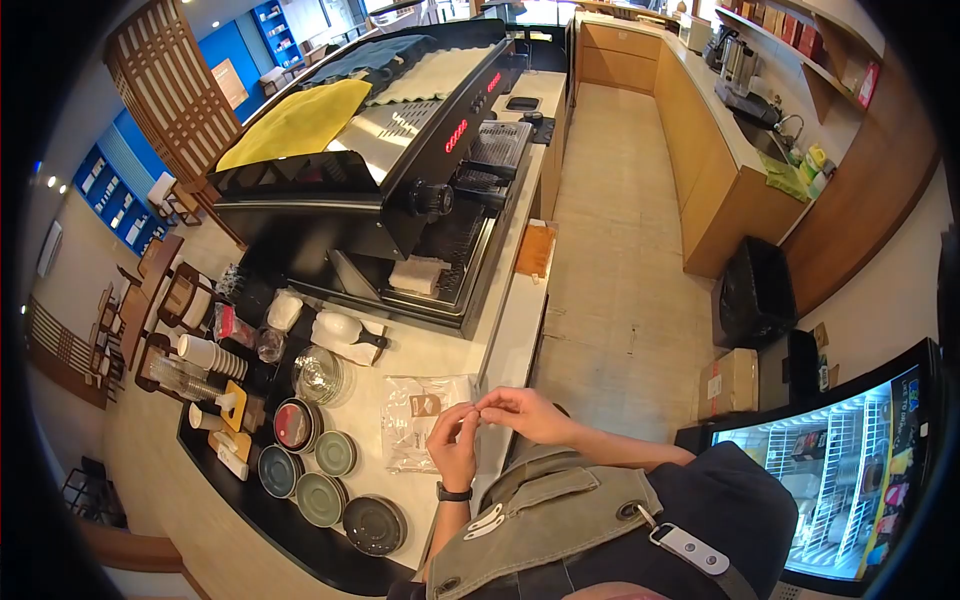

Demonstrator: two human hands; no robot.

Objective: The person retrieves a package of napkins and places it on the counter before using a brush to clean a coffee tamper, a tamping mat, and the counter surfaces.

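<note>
My left hand (pixel 455 438), with a dark watch on its wrist, is closed in a pinch over the right side of a clear plastic bag (pixel 400 450). The bag has whitish contents and a brown label, and seems to lie flat on the counter. From the right, my right hand (pixel 525 413) comes in, also pinched, its fingertips meeting those of the left. Whatever is between the fingertips is too small to make out. Stacked bowls or saucers in dark blue (pixel 280 470), green (pixel 320 498) and black (pixel 374 525) stand left of my hands.
A large black espresso machine (pixel 400 200) with a yellow cloth (pixel 300 122) on top fills the counter behind. Paper cups (pixel 212 356) and glass dishes (pixel 318 375) stand left. A lit display fridge (pixel 815 470), cardboard box (pixel 728 385) and black bin (pixel 755 290) are to the right.
</note>
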